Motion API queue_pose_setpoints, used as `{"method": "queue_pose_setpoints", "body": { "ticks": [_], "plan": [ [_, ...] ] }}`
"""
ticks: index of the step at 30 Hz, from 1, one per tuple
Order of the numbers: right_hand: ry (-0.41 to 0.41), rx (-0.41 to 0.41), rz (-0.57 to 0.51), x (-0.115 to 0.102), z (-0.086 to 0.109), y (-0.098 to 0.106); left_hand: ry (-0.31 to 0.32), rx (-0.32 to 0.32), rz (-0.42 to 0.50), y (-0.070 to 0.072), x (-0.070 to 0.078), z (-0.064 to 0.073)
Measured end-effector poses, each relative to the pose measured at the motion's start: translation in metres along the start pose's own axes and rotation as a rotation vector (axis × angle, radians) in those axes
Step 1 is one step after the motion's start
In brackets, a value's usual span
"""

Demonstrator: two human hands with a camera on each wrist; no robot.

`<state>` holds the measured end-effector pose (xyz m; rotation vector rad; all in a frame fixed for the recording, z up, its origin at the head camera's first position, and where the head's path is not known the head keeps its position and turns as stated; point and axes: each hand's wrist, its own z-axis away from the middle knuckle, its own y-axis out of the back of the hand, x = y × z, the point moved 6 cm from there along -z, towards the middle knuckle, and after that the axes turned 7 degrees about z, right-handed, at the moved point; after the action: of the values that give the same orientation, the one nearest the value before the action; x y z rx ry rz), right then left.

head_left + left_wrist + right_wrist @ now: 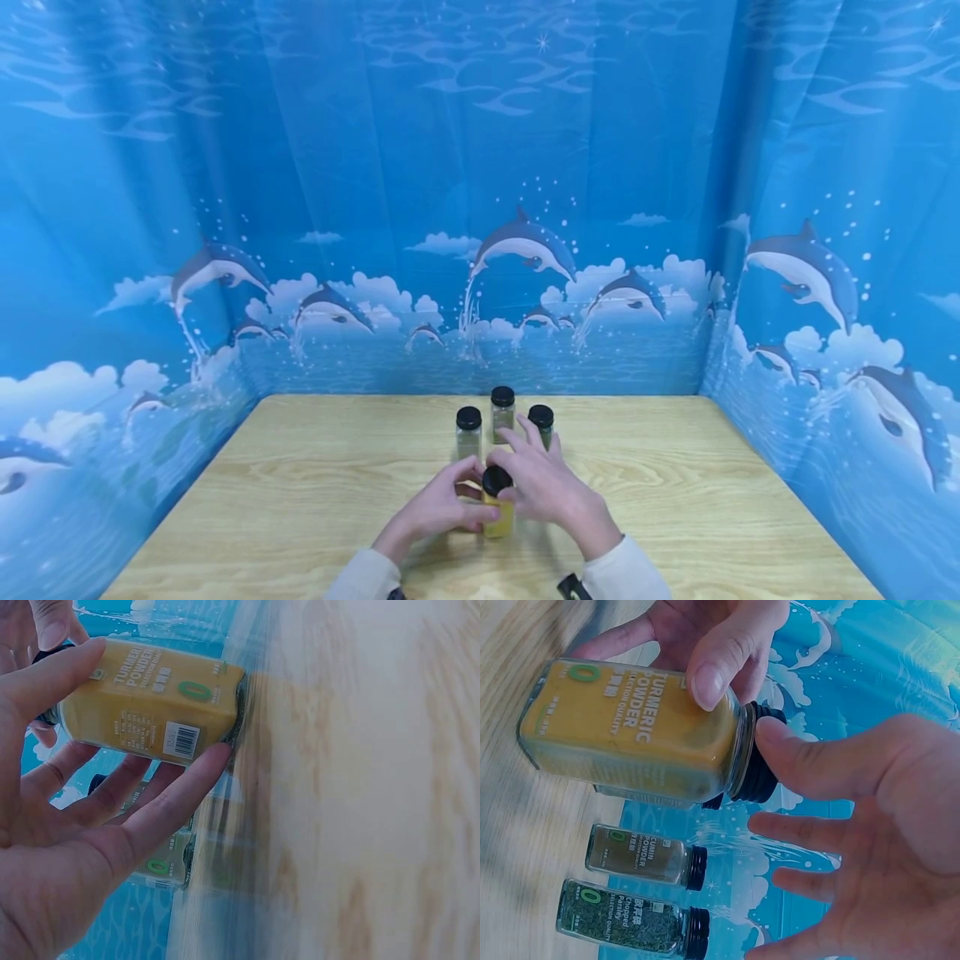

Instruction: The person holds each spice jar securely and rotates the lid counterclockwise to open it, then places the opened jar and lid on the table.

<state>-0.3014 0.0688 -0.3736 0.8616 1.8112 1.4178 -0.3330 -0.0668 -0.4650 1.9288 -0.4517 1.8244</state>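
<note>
A square glass jar of yellow turmeric powder [503,525] with a black screw cap [496,480] stands upright near the front of the table. My left hand [438,507] grips its body, the thumb on one face and the fingers on the other side. On the cap, my right hand [555,496] pinches with the thumb and a finger, while its other fingers [802,883] are spread away from the jar. In the right wrist view the label of the turmeric jar [622,727] shows plainly. Whether its base touches the table is hard to tell.
Behind the hands stand three more black-capped jars: one at left [468,437], cumin powder [641,853] at the back and chopped parsley [622,919] at right. The light wood table [315,483] is enclosed by a blue dolphin-print curtain [420,167].
</note>
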Motion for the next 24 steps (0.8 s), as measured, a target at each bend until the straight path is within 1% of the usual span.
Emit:
{"method": "queue_pose_setpoints", "body": {
  "ticks": [5,12,18,20,24],
  "plan": [
    [0.013,0.003,-0.006,0.0007,-0.0005,0.0008,0.001,0.001,0.001,0.0001,0.0010,-0.0006],
    [0.022,-0.016,-0.021,0.0005,0.0005,-0.0004,0.006,0.010,0.011,0.0000,0.0008,0.0006],
    [0.005,-0.007,-0.019,0.0012,0.0008,0.0005,0.002,0.007,0.011,0.0001,0.0019,0.0012],
    [-0.016,0.012,-0.014,0.0027,0.0001,0.0000,0.001,0.003,0.010,-0.0002,0.0029,0.0017],
    [-0.066,0.077,0.041,0.0054,-0.0027,0.0006,0.003,-0.001,0.014,-0.0007,0.0027,0.0016]
  ]
}}
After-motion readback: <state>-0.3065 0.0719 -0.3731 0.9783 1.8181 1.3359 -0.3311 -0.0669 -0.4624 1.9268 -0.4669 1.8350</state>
